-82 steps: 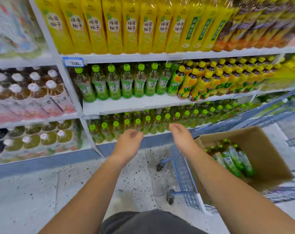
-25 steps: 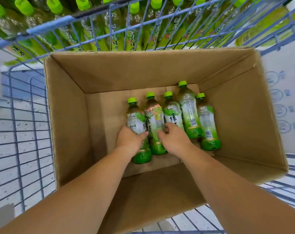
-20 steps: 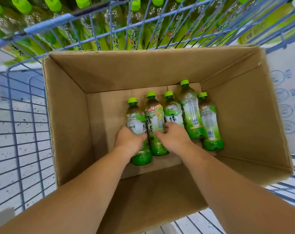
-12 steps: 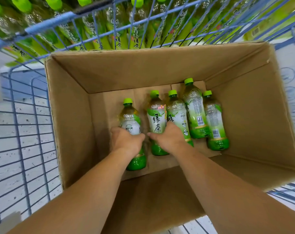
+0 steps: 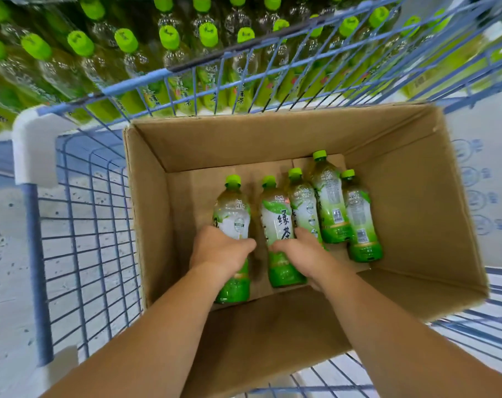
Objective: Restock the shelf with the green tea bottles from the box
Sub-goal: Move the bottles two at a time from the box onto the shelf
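An open cardboard box sits in a blue wire cart. Several green tea bottles with green caps lie on its bottom. My left hand grips the leftmost bottle around its middle. My right hand grips the second bottle, the one with large green characters on its label. Three more bottles lie side by side to the right of my hands, untouched.
The blue wire cart surrounds the box, with a white corner guard at the far left. Beyond the cart stands a shelf row of green-capped tea bottles. Speckled floor shows at the left.
Both hands have come from the shelf down into the box and closed on two bottles. The leftmost bottle has shifted left, away from the others.
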Demonstrator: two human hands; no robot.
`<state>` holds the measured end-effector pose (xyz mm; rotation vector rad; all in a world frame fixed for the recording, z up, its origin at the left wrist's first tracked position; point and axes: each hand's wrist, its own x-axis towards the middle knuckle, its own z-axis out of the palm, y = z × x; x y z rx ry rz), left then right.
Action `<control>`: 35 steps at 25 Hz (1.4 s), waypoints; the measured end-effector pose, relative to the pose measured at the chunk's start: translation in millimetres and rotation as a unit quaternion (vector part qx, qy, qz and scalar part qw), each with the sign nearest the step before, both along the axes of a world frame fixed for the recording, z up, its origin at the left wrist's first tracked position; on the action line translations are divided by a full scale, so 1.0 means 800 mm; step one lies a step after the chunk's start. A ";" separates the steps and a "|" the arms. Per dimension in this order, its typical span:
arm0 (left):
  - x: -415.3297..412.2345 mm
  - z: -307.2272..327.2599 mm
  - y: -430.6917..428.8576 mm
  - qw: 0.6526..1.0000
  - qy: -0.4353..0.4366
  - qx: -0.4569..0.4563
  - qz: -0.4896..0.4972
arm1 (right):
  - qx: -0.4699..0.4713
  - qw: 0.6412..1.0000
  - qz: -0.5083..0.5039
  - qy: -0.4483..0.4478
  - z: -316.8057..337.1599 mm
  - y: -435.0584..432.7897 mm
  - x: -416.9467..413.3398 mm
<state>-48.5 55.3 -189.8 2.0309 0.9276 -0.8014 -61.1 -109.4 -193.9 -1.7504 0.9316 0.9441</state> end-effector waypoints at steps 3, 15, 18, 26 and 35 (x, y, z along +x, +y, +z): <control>-0.001 0.027 0.011 1.000 0.009 0.003 -0.020 | -0.007 1.000 -0.021 -0.008 0.035 -0.005 -0.013; -0.050 0.178 0.066 0.982 -0.014 -0.188 -0.030 | -0.020 0.994 -0.046 -0.092 0.201 0.030 -0.047; -0.063 0.220 0.093 0.974 -0.057 -0.211 -0.058 | -0.035 0.992 -0.044 -0.112 0.243 0.045 -0.062; -0.044 0.324 0.197 0.973 -0.165 -0.162 -0.026 | -0.028 0.983 -0.042 -0.177 0.346 0.129 -0.079; -0.003 0.395 0.299 0.956 -0.242 -0.154 -0.057 | -0.039 0.973 -0.018 -0.227 0.436 0.250 -0.062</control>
